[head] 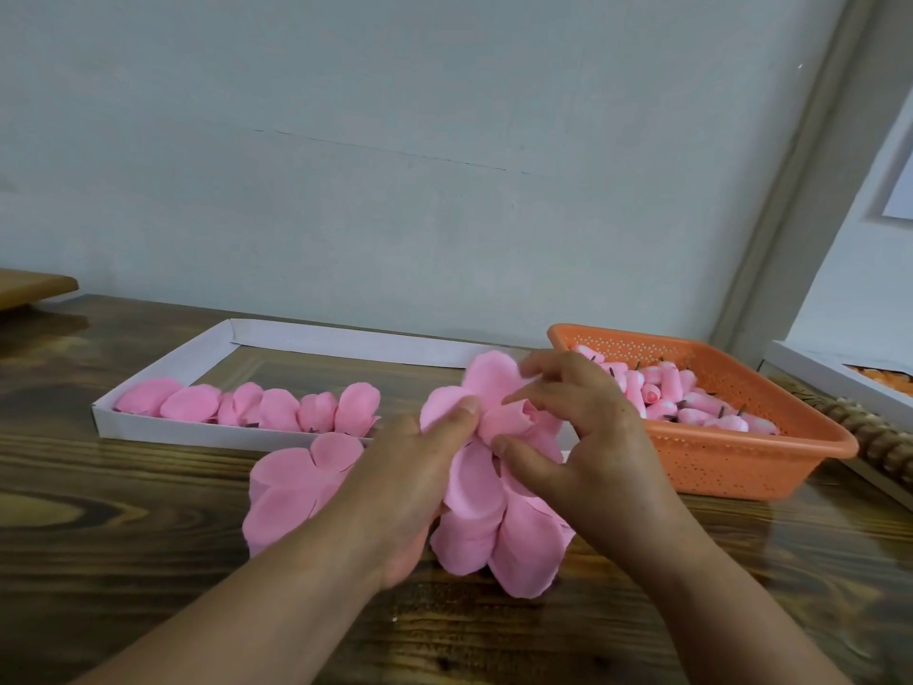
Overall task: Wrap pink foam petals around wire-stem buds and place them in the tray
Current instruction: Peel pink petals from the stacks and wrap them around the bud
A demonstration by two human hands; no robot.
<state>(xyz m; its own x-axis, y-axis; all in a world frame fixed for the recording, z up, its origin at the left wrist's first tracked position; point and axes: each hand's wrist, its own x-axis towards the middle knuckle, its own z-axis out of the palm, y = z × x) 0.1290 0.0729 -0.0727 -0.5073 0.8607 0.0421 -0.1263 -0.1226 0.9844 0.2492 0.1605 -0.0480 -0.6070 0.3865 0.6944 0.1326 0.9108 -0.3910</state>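
Pink foam fills the middle of the view: a petal sheet (486, 388) is held up above a dark wooden table (123, 511), caught between both hands. The left hand (410, 482) comes in from below, its thumb (462, 410) pressed flat on the foam's left lobe while the other fingers curl underneath, out of sight, so it grips the sheet from beneath. The right hand (588, 432) reaches across from the right with its fingers bent and spread; the forefinger and thumb pinch the foam near its centre, where it folds around what looks like a bud (514, 420), though the bud itself is mostly hidden by petals and I cannot tell whether a wire stem is there. Beneath the hands lies a loose pile of petal sheets (296, 491) on the table, spreading left and below the wrists. Behind it on the left stands a shallow white cardboard tray (163, 373) with a row of wrapped pink flowers (276, 410) along its near wall, some showing short dark stems. To the right, just behind the right hand, an orange perforated plastic basket (741, 462) holds many small pale-pink buds (691, 402) with dark stems. At the far right edge, part of another white tray (835, 378) shows, with a twisted rope-like object (879, 437) just in front of it.
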